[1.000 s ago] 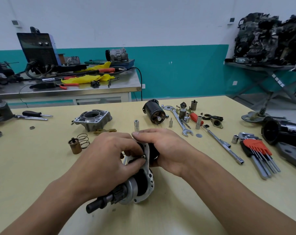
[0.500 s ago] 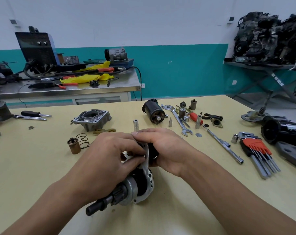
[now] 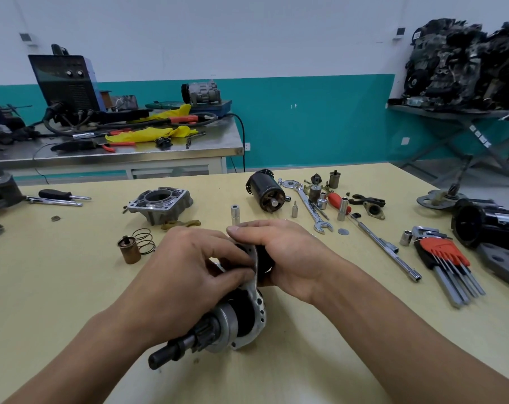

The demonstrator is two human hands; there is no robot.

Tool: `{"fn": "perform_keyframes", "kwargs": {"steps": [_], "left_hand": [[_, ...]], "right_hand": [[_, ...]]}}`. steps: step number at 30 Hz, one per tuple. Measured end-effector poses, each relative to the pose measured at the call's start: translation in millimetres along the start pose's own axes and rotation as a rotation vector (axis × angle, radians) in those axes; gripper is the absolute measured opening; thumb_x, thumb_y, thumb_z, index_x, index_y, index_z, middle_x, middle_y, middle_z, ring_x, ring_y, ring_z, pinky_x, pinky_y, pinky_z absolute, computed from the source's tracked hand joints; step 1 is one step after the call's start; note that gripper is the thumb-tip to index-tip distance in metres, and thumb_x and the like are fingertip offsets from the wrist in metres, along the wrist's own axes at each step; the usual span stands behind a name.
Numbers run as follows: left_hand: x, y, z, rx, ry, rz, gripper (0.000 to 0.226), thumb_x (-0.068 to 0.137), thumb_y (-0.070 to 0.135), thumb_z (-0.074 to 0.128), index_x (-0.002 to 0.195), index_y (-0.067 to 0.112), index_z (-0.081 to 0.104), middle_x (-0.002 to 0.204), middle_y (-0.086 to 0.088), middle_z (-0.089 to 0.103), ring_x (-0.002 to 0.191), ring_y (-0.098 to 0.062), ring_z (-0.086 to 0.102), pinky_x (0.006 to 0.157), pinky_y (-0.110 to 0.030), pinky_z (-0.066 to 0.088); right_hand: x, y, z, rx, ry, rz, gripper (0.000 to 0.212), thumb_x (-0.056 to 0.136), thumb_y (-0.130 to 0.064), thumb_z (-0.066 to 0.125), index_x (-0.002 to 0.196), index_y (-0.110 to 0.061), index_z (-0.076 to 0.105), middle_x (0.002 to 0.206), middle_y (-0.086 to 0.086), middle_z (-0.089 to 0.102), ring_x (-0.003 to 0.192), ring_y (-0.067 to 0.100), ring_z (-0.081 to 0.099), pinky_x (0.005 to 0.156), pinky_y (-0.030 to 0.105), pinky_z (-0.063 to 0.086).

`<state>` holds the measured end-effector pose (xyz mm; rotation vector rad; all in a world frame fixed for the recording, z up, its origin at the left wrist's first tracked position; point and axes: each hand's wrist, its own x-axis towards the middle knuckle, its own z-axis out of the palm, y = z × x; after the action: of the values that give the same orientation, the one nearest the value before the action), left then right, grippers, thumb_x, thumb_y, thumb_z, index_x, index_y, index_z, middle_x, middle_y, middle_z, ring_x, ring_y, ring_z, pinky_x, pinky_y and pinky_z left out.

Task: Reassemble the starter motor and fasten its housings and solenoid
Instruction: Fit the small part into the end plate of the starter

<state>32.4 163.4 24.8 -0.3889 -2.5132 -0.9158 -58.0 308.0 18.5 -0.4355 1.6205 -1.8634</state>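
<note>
Very little has moved over the last second: both hands sit on the same spot, and only the left hand has curled its fingertips a touch tighter against the plate. The starter sub-assembly lies on the yellow table right in front of the person. Its long axis runs from 7 o'clock, where the dark pinion shaft sticks out free, up to 1 o'clock, where the far end is hidden under the hands. The left hand pinches at the upper face of the silver end plate with thumb and bent fingers; I cannot tell if a small part sits between them. The right hand is wrapped round the black body behind the plate, with the thumb laid over the top edge. This looks like seating work at the plate, with the housings not yet on. The aluminium housing stands at 11 o'clock from the hands, nearer the left hand. The black motor body lies at 12 o'clock, nearer the right. The copper plunger and its spring wait at 9 o'clock. The combination wrench and hex key set lie out toward 2 and 3 o'clock.
</note>
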Motion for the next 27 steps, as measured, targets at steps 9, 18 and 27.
{"fn": "perform_keyframes", "kwargs": {"steps": [9,18,27], "left_hand": [[0.6,5.9,-0.2,0.035,0.026,-0.064,0.017,0.075,0.017,0.085,0.075,0.033,0.079,0.074,0.024,0.072,0.071,0.002,0.068,0.066,-0.019,0.054],[0.3,7.5,-1.1,0.013,-0.011,-0.046,0.024,0.072,0.009,0.083,0.083,0.03,0.081,0.087,0.023,0.073,0.08,0.001,0.069,0.073,-0.019,0.056],[-0.8,8.5,-1.0,0.128,0.033,-0.01,0.016,0.07,0.045,0.077,0.075,0.03,0.077,0.074,0.018,0.068,0.077,-0.005,0.062,0.063,-0.026,0.051]], "right_hand": [[0.7,0.1,1.1,-0.012,0.006,-0.004,0.006,0.089,-0.02,0.071,0.087,-0.015,0.072,0.075,0.004,0.072,0.078,0.026,0.066,0.071,0.038,0.054],[0.5,0.4,0.5,-0.039,0.003,-0.018,0.01,0.091,-0.021,0.069,0.085,-0.017,0.075,0.08,0.008,0.073,0.082,0.028,0.067,0.072,0.038,0.053],[0.7,0.6,-1.6,-0.045,-0.007,-0.007,0.011,0.09,-0.022,0.069,0.082,-0.018,0.076,0.085,0.009,0.076,0.075,0.024,0.071,0.064,0.033,0.053]]}}
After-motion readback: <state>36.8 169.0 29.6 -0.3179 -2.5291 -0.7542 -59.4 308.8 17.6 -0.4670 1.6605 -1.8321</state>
